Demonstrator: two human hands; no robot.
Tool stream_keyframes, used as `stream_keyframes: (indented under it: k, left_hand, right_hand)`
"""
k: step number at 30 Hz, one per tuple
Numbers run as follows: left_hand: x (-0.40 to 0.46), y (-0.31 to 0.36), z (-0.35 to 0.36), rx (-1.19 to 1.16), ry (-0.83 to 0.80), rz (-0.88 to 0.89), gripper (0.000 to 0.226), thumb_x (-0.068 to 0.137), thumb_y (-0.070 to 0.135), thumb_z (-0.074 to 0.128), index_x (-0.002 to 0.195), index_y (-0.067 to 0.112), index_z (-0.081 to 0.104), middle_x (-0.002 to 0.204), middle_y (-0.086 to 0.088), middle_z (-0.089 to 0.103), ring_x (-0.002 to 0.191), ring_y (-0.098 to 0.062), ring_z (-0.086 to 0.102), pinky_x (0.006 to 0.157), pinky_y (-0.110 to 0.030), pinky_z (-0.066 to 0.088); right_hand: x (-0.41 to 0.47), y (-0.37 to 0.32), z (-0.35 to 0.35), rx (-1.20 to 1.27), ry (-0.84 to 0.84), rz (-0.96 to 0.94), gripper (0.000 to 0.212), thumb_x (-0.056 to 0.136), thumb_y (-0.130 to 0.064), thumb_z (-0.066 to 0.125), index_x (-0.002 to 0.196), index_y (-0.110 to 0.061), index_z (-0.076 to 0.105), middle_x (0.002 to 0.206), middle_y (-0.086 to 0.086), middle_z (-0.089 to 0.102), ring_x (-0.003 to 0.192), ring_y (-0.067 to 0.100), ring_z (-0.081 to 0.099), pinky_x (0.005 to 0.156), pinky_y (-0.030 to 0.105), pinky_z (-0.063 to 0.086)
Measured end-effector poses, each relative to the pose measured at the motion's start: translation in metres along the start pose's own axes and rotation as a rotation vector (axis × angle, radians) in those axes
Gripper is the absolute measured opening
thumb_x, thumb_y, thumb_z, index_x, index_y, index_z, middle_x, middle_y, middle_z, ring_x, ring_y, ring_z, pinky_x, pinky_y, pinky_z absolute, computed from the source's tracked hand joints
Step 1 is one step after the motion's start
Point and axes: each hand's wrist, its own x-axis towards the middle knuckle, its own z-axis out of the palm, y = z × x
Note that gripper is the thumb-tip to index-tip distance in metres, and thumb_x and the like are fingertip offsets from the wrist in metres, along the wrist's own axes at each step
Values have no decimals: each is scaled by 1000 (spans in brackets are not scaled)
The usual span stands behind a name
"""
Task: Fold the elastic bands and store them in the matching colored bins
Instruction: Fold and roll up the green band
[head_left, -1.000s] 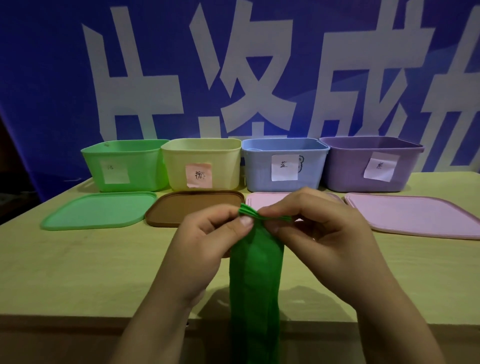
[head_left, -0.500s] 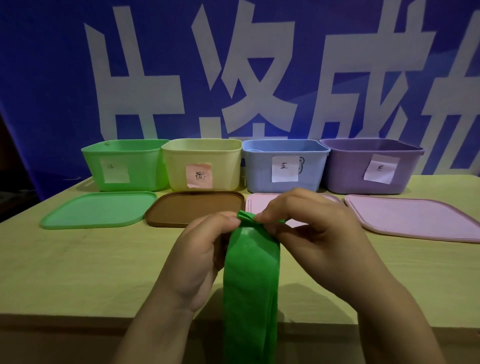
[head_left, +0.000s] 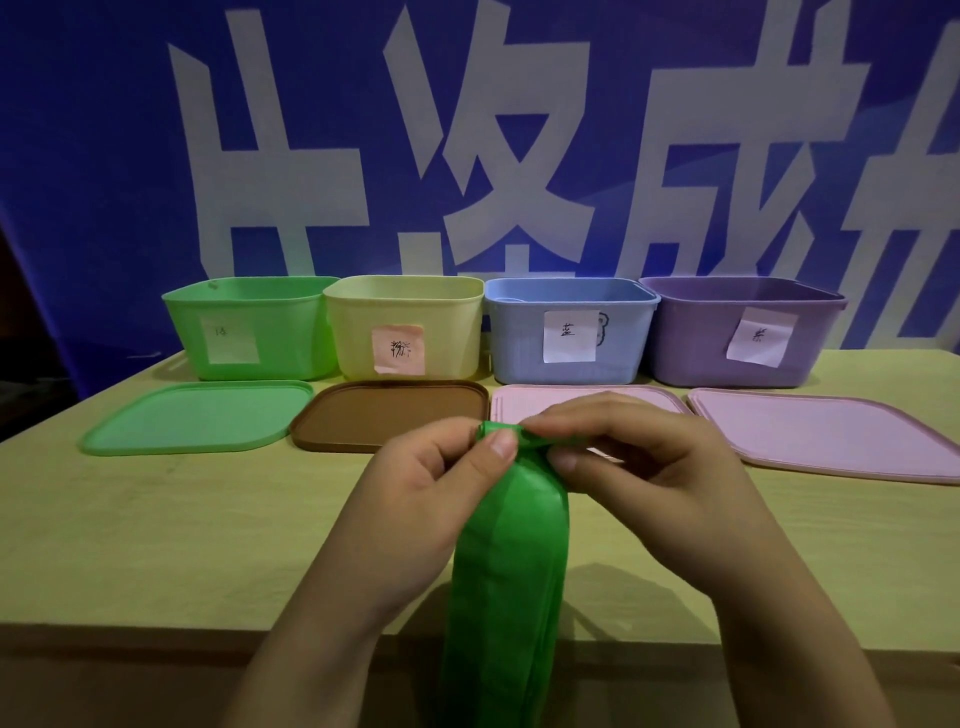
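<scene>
Both hands, left hand (head_left: 415, 499) and right hand (head_left: 644, 483), are pinching the top end of the green band (head_left: 511, 561), seemingly starting a fold, while its length is hanging below the grip, with the green bin (head_left: 249, 327) well beyond.

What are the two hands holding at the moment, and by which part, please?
The green elastic band, pinched at its rolled top end by the left hand and right hand.

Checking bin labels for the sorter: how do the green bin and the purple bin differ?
The green bin stands at the left end of the row, the purple bin at the right end. The green bin's note is green and straight; the purple bin's is white and tilted. Both are open, each with a lid lying in front.
</scene>
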Motion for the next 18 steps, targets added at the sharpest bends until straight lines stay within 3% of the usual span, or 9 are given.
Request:
stream_keyframes:
  k: [3, 5, 7, 12, 15, 18]
  left_hand:
    - [-2, 1, -5, 63, -26, 33, 24, 82, 32, 54, 91, 18, 71, 87, -14, 71, 81, -26, 68, 71, -35, 54]
    - [-3, 2, -7, 103, -42, 44, 23, 81, 32, 54, 91, 19, 70, 85, -11, 71, 80, -25, 68, 70, -33, 54]
    - [-5, 3, -7, 147, -55, 70, 22, 82, 33, 54, 91, 19, 69, 81, -11, 70, 78, -26, 66, 67, -36, 53]
    - [-6, 4, -7, 234, -63, 119, 33, 78, 49, 54, 93, 22, 67, 81, -11, 67, 79, -30, 63, 71, -50, 50]
    - [-6, 6, -7, 205, -7, 126, 19, 79, 38, 60, 92, 30, 72, 82, -1, 72, 79, -17, 68, 68, -34, 56]
    - [-6, 7, -7, 155, -7, 111, 17, 79, 36, 62, 90, 31, 73, 83, 4, 74, 79, -9, 70, 66, -18, 54]
  right_hand:
    - [-4, -8, -8, 162, -67, 123, 33, 78, -30, 62, 110, -27, 68, 106, -5, 71, 102, 13, 66, 82, 25, 55]
    - [-1, -14, -11, 144, -72, 170, 37, 80, -40, 58, 114, -31, 66, 107, -7, 71, 102, 9, 65, 80, 21, 54]
    - [4, -19, -11, 71, -57, 218, 28, 85, -46, 59, 108, -32, 68, 100, -10, 72, 95, 4, 67, 79, 20, 55]
    - [12, -28, -8, -160, -158, 247, 31, 67, -43, 61, 95, -35, 71, 90, -15, 73, 88, 1, 67, 82, 23, 55]
    - [11, -31, -8, -255, -145, 152, 29, 66, -44, 61, 93, -37, 70, 89, -20, 71, 85, -3, 66, 79, 18, 54]
    - [10, -30, -8, -382, -161, 49, 23, 72, -40, 65, 93, -32, 71, 85, -14, 70, 84, 1, 65, 75, 21, 54]
